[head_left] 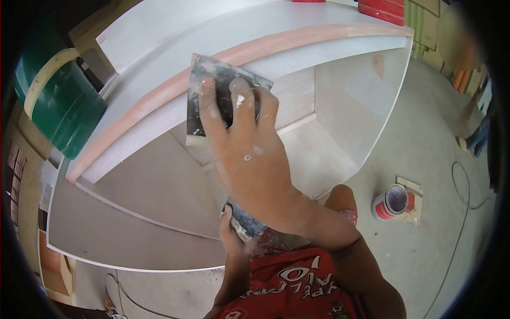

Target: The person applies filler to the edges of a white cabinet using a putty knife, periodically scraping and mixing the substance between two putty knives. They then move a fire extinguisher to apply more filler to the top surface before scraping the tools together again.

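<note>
My right hand [249,143] holds a dark, paint-smeared putty spreader [197,114], with fingers laid across its flat face. The spreader overlaps the pinkish, filler-coated curved edge [255,45] of a large whitish cabinet [366,85] in this view. Lower down, close to my body, my left hand [231,234] grips a second putty spreader [245,220], bluish-grey with pale smears along one side. My right forearm hides part of the second spreader. White flecks dot the back of my right hand.
An opened can [390,203] stands on the floor at the right by a small wooden board [414,204]. A cable [462,239] trails nearby. A green drum [64,106] is at the left. A red container [381,9] sits at the upper right. Part of a person [478,135] shows far right.
</note>
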A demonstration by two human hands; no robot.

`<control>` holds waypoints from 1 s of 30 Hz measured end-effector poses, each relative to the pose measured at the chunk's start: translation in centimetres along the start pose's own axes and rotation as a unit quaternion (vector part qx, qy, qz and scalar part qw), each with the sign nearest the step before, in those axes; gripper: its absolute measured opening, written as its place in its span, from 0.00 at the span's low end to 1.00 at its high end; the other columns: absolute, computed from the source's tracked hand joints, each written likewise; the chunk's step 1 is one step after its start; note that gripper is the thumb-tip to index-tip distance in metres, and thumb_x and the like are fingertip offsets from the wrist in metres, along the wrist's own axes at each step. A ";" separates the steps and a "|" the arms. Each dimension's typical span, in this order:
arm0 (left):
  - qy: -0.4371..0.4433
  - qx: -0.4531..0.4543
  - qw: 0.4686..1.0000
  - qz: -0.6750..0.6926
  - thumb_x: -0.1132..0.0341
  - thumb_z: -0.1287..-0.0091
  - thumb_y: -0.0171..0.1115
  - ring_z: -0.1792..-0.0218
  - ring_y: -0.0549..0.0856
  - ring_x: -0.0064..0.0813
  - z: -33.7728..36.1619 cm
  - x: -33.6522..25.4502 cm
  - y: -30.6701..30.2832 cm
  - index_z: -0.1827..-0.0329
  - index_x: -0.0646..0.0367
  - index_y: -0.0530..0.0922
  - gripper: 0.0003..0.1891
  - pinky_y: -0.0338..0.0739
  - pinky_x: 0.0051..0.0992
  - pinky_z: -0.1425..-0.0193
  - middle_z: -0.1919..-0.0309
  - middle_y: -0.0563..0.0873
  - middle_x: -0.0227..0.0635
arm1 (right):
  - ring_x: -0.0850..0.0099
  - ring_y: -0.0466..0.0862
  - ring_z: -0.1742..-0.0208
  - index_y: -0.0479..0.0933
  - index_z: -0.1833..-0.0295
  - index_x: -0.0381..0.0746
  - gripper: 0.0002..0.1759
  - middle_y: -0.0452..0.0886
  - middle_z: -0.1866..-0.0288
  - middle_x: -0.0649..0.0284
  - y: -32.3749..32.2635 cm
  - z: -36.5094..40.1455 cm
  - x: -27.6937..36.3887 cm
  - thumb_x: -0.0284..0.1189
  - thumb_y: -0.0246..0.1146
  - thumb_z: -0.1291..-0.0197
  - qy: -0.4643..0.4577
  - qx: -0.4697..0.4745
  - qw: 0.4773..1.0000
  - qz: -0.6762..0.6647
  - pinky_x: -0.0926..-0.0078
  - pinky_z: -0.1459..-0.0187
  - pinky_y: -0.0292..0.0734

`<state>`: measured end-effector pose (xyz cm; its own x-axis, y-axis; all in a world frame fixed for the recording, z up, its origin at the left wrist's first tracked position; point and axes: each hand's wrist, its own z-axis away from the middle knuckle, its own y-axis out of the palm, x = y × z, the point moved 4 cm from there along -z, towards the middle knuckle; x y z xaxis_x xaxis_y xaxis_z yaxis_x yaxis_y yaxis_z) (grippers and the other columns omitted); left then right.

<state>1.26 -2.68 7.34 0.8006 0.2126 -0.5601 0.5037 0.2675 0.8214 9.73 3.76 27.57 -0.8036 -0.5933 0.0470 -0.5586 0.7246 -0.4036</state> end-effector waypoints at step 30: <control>-0.012 0.083 0.994 0.065 0.51 0.24 0.50 0.61 0.88 0.38 -0.4 -0.5 0.6 0.42 0.60 0.74 0.21 0.86 0.34 0.67 0.56 0.85 0.43 | 0.45 0.70 0.44 0.66 0.30 0.31 0.34 0.69 0.41 0.38 -0.1 -0.8 -6.3 0.20 0.59 0.46 0.117 -0.080 0.989 0.039 0.54 0.46 0.71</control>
<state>1.01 -2.25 8.04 0.8694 0.2123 -0.4462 0.4397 0.0799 0.8946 14.67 7.69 28.03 -0.8607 -0.4495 0.2388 -0.5031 0.8226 -0.2650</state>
